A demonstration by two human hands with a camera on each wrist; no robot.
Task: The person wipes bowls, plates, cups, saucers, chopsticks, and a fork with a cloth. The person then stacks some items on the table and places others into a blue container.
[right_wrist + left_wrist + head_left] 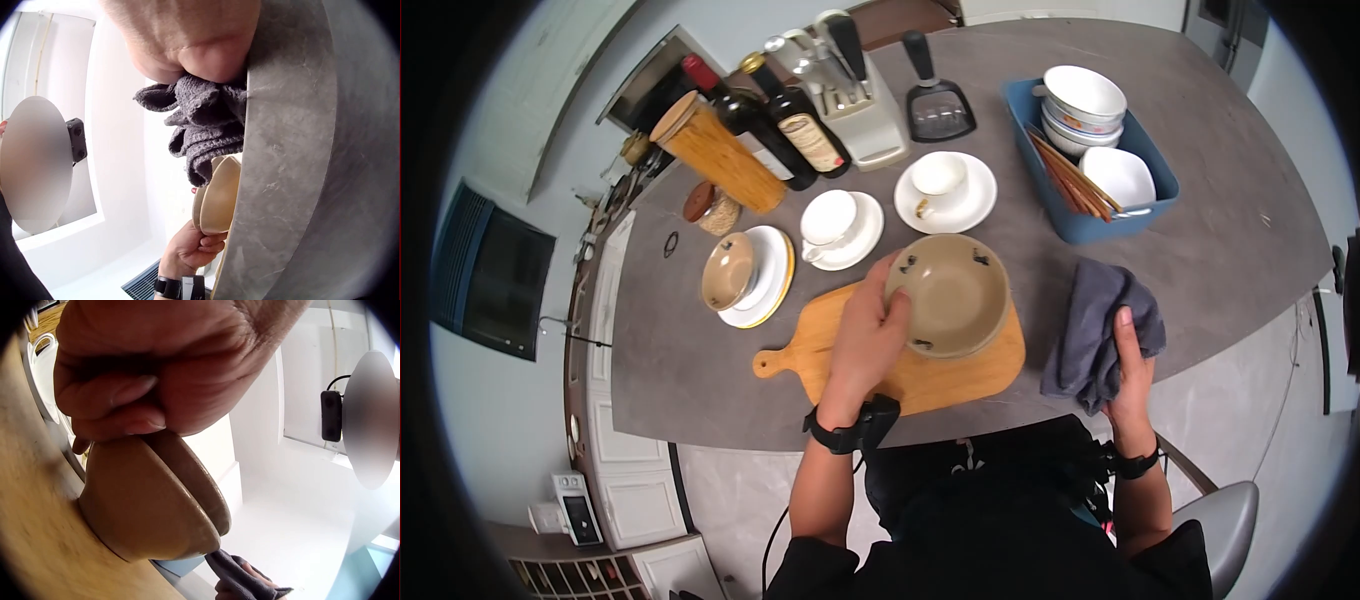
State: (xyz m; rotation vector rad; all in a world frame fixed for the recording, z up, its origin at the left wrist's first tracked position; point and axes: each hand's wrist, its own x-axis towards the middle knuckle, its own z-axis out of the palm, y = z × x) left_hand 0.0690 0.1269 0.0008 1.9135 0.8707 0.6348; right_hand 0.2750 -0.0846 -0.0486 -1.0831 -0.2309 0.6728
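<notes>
Two nested tan bowls stand on the wooden cutting board in the head view. My left hand grips them at the left rim, the thumb over the inside edge. From the left wrist view, the upper bowl sits slightly raised inside the lower bowl. My right hand holds a bunched dark grey cloth to the right of the board, thumb on top. In the right wrist view the cloth hangs in folds below the palm.
Behind the board are two white cups on saucers and a small tan bowl on plates. Wine bottles, a knife block and a wooden canister line the back left. A blue bin holds bowls and chopsticks.
</notes>
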